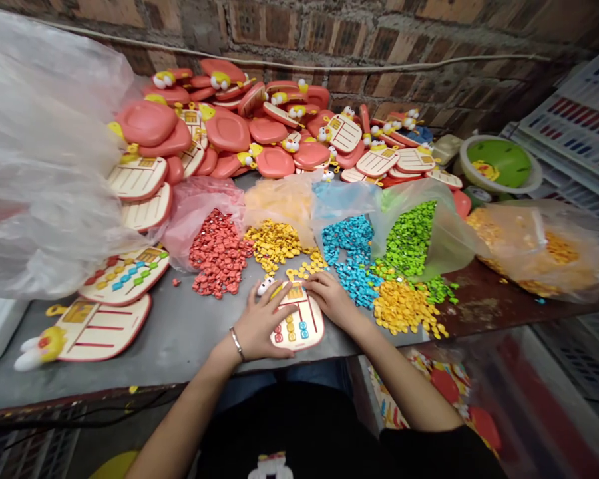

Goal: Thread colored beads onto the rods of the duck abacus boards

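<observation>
A cream toy board (307,307) with a red rim, slotted tracks and a yellow, white-eyed animal head lies at the table's front edge. Red, yellow and blue beads sit in its lower tracks. My left hand (259,326) grips the board from the left, fingers spread over its upper part and thumb along the bottom. Fingers of my right hand (332,303) are drawn together at the board's upper right; whatever they hold is hidden. Just beyond lie loose yellow beads (307,266), with blue beads (354,283) beside my right hand.
Bags spill red beads (217,256), more yellow beads (274,241) and green beads (410,236). Another yellow heap (404,307) lies right. Boards (107,326) rest at left below a large plastic bag (54,146). Red-backed boards (229,126) pile against the brick wall. A green bowl (502,163) stands right.
</observation>
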The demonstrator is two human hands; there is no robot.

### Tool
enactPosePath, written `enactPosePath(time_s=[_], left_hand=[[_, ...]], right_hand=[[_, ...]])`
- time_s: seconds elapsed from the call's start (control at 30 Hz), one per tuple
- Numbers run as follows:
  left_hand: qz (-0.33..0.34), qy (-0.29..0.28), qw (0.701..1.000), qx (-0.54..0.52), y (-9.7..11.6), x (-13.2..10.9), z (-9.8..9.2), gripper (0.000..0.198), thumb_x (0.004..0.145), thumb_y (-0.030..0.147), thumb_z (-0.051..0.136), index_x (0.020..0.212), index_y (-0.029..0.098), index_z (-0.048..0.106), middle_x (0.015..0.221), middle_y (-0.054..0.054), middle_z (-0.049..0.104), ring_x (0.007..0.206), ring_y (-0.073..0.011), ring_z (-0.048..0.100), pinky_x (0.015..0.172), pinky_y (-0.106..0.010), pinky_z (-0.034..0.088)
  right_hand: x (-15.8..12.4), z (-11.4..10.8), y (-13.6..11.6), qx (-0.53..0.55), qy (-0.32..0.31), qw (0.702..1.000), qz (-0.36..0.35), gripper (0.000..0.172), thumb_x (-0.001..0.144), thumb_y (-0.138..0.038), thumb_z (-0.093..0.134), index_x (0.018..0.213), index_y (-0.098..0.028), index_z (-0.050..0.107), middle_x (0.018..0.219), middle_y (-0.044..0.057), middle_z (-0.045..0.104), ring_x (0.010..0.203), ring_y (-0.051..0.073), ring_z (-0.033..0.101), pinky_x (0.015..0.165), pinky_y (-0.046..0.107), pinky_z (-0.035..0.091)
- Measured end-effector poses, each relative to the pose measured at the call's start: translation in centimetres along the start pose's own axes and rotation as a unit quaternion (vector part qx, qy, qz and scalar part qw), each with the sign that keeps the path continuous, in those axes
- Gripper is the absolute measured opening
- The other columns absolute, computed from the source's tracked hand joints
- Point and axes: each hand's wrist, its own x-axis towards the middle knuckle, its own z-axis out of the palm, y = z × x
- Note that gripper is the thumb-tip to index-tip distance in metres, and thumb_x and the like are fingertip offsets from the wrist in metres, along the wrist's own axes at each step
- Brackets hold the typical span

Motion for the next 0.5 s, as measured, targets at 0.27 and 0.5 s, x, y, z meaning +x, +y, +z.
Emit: enactPosePath(time_s=[0.27,0.5], left_hand=[[-0.011,0.003,1.0,-0.014,0.1,0.1,0.0,0.1,0.058,0.072,0.071,0.139,0.021,0.043,0.158,-0.013,0.025,0.145,-0.0358,0.017,0.114,-0.056,-0.009],[-0.008,0.006,1.0,-0.003,0.0,0.1,0.0,0.1,0.055,0.071,0.073,0.138,0.022,0.046,0.157,-0.013,0.027,0.143,-0.0383,0.02,0.114,-0.057,-0.005]], right_hand=[[-1.5,-0.1,-1.5,0.073,-0.022,0.997,0.011,0.018,0.093,-0.016,0.052,0.092,-0.021,0.069,0.089,0.007,0.065,0.087,0.021,0.06,0.077,0.035,0.05],[-0.5,-0.8,-2.2,0.178,-0.12,0.976,-0.013,0.011,0.091,-0.026,0.061,0.087,-0.021,0.069,0.085,0.004,0.068,0.085,0.019,0.062,0.083,0.034,0.048]])
